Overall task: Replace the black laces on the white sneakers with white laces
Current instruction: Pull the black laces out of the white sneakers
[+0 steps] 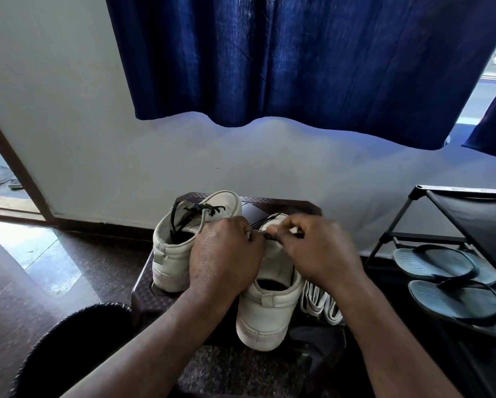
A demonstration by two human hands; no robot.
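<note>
Curled fingers (281,229) of the right hand (318,251) and left hand (226,254) pinch a black lace (270,237) between them over the near sneaker (266,311), hiding its front. The white laces (318,303) lie just right of it on the tabletop (269,201). The far sneaker (177,242) shows black lacing (200,209).

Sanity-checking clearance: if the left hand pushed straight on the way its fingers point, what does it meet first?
Probably the right hand: the left hand points right across the near sneaker, fingertips almost meeting over the black lace. Depth unclear.
</note>
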